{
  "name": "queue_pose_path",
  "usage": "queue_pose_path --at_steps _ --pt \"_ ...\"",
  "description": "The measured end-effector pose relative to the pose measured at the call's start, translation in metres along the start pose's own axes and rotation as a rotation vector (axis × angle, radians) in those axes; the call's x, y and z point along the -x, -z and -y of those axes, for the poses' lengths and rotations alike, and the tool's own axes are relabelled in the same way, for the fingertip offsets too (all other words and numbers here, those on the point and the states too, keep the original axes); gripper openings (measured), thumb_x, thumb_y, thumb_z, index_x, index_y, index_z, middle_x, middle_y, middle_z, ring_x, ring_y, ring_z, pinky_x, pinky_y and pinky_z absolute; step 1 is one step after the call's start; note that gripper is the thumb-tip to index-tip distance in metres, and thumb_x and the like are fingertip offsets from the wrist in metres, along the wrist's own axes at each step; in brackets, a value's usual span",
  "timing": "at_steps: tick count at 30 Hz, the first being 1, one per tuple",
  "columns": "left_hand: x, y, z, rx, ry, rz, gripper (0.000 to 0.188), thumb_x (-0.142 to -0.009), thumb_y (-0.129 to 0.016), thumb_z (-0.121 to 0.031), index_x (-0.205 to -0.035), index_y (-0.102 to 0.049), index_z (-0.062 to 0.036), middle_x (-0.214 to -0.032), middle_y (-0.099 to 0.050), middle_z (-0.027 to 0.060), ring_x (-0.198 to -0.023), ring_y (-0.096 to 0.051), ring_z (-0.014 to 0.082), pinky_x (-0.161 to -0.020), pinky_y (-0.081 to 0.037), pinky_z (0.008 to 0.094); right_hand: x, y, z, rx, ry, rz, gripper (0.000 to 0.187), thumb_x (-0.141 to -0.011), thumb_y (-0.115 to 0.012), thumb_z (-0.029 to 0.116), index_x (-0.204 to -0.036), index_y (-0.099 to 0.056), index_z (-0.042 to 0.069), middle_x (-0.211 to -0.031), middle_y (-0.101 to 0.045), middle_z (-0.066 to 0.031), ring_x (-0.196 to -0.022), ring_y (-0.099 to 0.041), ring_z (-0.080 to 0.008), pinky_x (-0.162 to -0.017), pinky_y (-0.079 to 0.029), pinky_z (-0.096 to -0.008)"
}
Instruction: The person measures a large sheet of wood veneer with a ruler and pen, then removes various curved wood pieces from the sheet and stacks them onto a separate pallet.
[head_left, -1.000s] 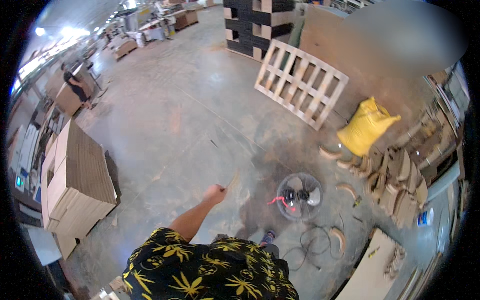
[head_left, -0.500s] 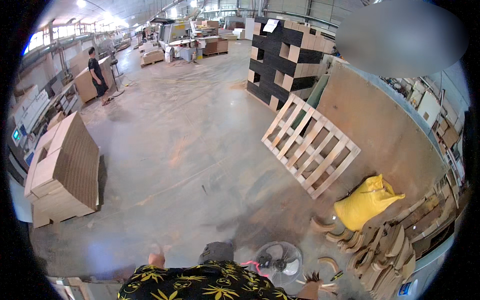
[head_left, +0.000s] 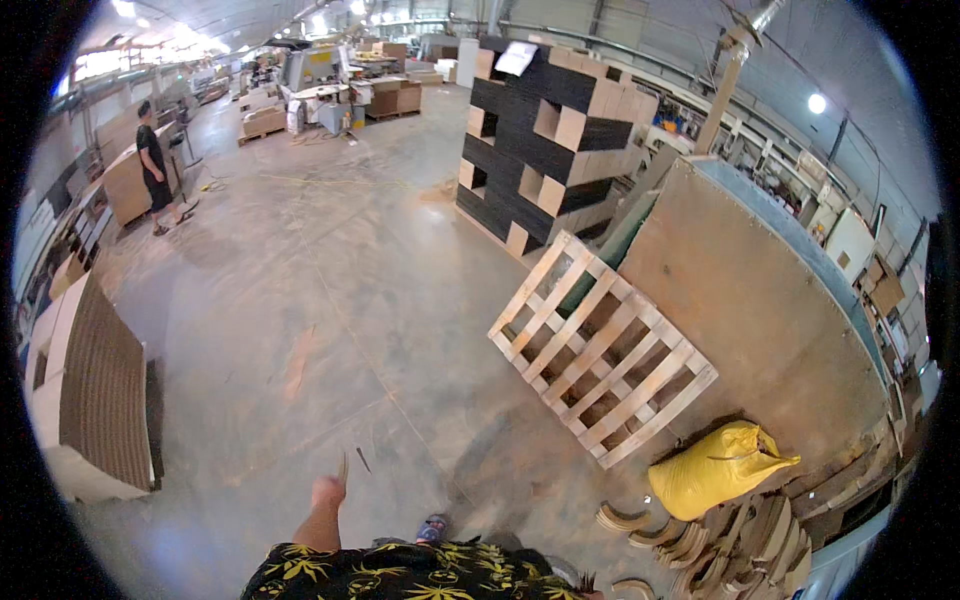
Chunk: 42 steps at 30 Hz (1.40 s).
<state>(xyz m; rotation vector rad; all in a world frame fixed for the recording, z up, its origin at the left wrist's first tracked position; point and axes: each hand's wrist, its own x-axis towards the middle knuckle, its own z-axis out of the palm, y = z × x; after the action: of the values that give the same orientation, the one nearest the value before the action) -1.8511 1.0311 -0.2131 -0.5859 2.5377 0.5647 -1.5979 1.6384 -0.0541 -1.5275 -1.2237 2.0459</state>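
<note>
My left hand point(head_left: 328, 490) swings forward over the grey floor point(head_left: 250, 400), near the lower edge. Its fingers look stretched out, seen edge-on and a little blurred, and I make out nothing held in them. My right hand point(head_left: 590, 590) barely shows at the bottom edge beside my dark shirt with yellow leaf shapes point(head_left: 400, 580). The fingers there are mostly cut off. Closest to that hand are curved wooden pieces point(head_left: 632, 588). One of my feet, in a patterned shoe point(head_left: 432, 528), shows below me. A thin dark sliver point(head_left: 362, 459) lies on the floor ahead of my left hand.
To the right, a wooden pallet point(head_left: 605, 350) leans by a large brown panel point(head_left: 750, 300), near a yellow sack point(head_left: 715, 470) and heaped curved offcuts point(head_left: 745, 550). A tall black-and-tan stack point(head_left: 545, 140) stands ahead. Stacked boards point(head_left: 95, 390) and another person point(head_left: 153, 165) are leftward.
My view has turned and moved forward. The fan that was at my feet is out of sight, my left hand has swung forward, and my right hand has dropped toward the lower edge.
</note>
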Motion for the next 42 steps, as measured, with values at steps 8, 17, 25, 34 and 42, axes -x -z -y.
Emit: queue_pose_path --at_steps 8,17,25,34,42 --pt "-0.052 0.103 -0.271 0.491 -0.311 -0.44 0.025 -0.094 -0.07 -0.017 -0.107 -0.072 0.005 -0.097 -0.073 0.0204 -0.088 -0.071 0.0339 -0.079 -0.055 0.0403 -0.124 0.015 0.098 -0.31 0.107 -0.171 0.038 -0.093 -0.069 0.053 -0.105 -0.062 0.017 -0.076 -0.056 -0.001 -0.073 -0.055 -0.0191 -0.07 -0.052 -0.0367" --pt "-0.088 0.069 -0.525 0.822 -0.649 -0.667 0.022 -0.096 -0.067 -0.012 -0.107 -0.069 0.008 -0.085 -0.067 0.0153 -0.073 -0.061 0.025 -0.072 -0.051 0.0363 -0.25 0.077 0.57 -0.607 0.907 -0.052 0.036 -0.093 -0.07 0.052 -0.101 -0.064 0.018 -0.07 -0.055 0.0011 -0.067 -0.054 -0.0173 -0.066 -0.052 -0.0356" --pt "-0.073 0.142 -0.701 0.794 -0.782 -0.667 0.02 -0.101 -0.062 -0.012 -0.111 -0.067 0.0046 -0.092 -0.06 0.0098 -0.074 -0.056 0.0194 -0.068 -0.047 0.0318 -0.237 -0.06 0.781 -0.104 1.196 -0.122 0.083 -0.095 -0.065 0.052 -0.157 -0.034 0.006 -0.148 -0.052 -0.0146 -0.132 -0.053 -0.0315 -0.093 -0.05 -0.0534" --pt "-0.135 0.177 -0.969 0.929 -1.041 -0.546 0.024 -0.103 -0.061 -0.018 -0.115 -0.066 0.0015 -0.097 -0.061 0.0072 -0.072 -0.05 0.0169 -0.066 -0.046 0.0313 -0.288 0.057 0.298 0.425 0.167 -0.736 0.05 -0.1 -0.057 0.035 -0.14 -0.052 0.006 -0.128 -0.06 -0.0089 -0.115 -0.056 -0.0257 -0.093 -0.047 -0.0435" --pt "-0.052 0.255 -1.289 0.486 -1.653 -0.752 0.029 -0.101 -0.061 -0.019 -0.126 -0.067 -0.0055 -0.113 -0.068 0.0146 -0.103 -0.066 0.0345 -0.087 -0.053 0.0415 0.019 -0.162 -0.141 -1.007 -0.365 -1.585 0.046 -0.099 -0.054 0.037 -0.134 -0.052 0.008 -0.124 -0.061 -0.0091 -0.111 -0.058 -0.0288 -0.086 -0.049 -0.0467"
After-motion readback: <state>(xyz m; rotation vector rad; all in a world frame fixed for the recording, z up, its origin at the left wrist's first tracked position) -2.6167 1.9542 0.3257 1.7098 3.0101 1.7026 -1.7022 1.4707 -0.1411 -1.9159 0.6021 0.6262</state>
